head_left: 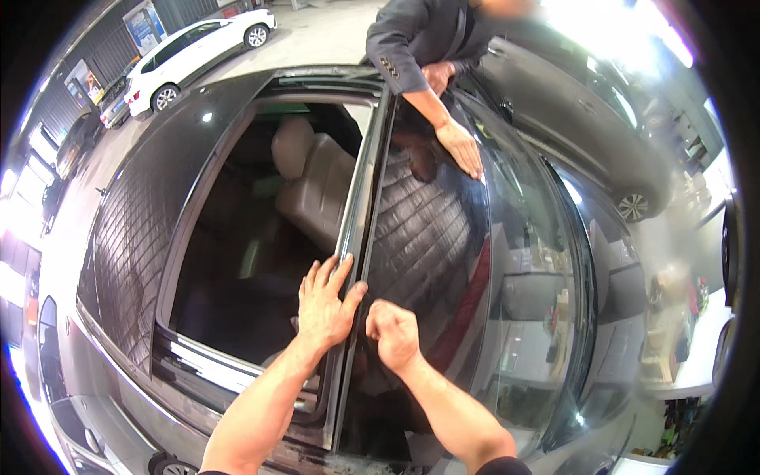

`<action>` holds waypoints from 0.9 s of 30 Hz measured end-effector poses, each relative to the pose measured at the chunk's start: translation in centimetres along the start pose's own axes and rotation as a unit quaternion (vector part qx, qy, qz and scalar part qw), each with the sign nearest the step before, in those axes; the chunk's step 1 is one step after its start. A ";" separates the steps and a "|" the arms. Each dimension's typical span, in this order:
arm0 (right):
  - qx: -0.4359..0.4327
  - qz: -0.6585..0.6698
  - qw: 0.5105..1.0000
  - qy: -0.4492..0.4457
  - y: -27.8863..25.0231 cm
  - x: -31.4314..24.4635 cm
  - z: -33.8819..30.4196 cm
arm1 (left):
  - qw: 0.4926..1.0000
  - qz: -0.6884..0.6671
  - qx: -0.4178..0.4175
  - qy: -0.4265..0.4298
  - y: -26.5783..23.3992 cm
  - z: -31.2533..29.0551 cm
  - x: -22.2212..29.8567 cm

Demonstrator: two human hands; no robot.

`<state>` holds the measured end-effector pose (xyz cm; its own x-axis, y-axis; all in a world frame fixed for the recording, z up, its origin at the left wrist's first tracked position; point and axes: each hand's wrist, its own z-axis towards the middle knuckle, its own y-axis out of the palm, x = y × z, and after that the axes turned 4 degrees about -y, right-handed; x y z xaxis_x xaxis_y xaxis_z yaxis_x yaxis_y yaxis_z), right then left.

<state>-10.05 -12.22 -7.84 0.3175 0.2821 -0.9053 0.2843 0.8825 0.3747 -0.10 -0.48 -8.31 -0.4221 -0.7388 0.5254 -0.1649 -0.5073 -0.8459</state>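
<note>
My left hand [326, 307] lies over the dark crossbar [360, 229] between the roof opening [237, 237] and the black glass panel [419, 214] of a dark car. Its fingers are extended and slightly spread, pointing away from me. Just right of the bar, my right hand [393, 334] is curled into a fist against the near left part of the panel, with nothing seen in it. The panel mirrors quilted padding overhead. Across the roof, a co-worker's hand [459, 146] rests flat on the panel's far right edge.
A beige seat [317, 182] shows inside the opening. The sloping windshield [530, 317] lies to the right. A white car [190, 55] stands far left, a dark grey car [586, 119] far right. The co-worker in a dark jacket [419, 39] leans over the far side.
</note>
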 end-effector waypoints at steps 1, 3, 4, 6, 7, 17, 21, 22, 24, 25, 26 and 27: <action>-0.006 -0.002 1.000 0.013 0.1 -0.1 0.5 | 1.000 -0.001 0.002 -0.005 0.0 0.1 0.1; -0.013 -0.008 0.999 0.036 0.2 -0.8 1.8 | 1.000 -0.013 0.006 -0.011 0.2 0.5 0.1; -0.007 -0.013 1.000 0.024 0.5 -1.9 3.2 | 0.999 -0.028 0.005 -0.016 0.1 0.3 0.0; -0.002 -0.043 0.998 -0.035 0.5 -2.3 7.3 | 1.000 -0.017 0.013 -0.005 0.0 0.2 -0.4; 0.005 -0.077 0.996 -0.053 0.1 -2.4 9.4 | 1.000 -0.015 0.016 -0.002 -0.1 0.1 -0.3; 0.051 -0.122 0.990 -0.049 -1.2 1.0 16.6 | 1.000 -0.014 -0.006 -0.018 0.0 0.4 0.2; 0.077 -0.113 0.989 -0.056 -3.2 2.7 18.1 | 1.000 -0.012 -0.020 -0.009 0.0 0.2 0.9; 0.079 -0.125 0.988 -0.051 -3.1 2.7 18.0 | 1.000 -0.008 -0.020 -0.007 0.0 0.2 0.9; 0.102 -0.139 0.985 -0.031 -2.5 2.9 18.7 | 1.000 -0.002 -0.017 -0.004 0.1 0.3 0.5; 0.093 -0.134 0.985 -0.050 -2.4 2.5 18.7 | 1.000 -0.006 -0.014 -0.015 0.0 0.1 0.6; 0.084 -0.128 0.986 -0.068 -2.6 2.0 18.6 | 1.000 -0.011 -0.011 -0.009 0.3 0.3 0.7; 0.087 -0.123 0.987 -0.063 -3.4 2.1 18.1 | 1.000 -0.015 -0.012 -0.004 0.6 0.2 0.9</action>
<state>5.99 -21.43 -7.37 0.3269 0.0090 -0.9450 0.5137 0.8377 0.1857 -0.42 -1.53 -8.28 -0.4093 -0.7268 0.5516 -0.1990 -0.5189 -0.8313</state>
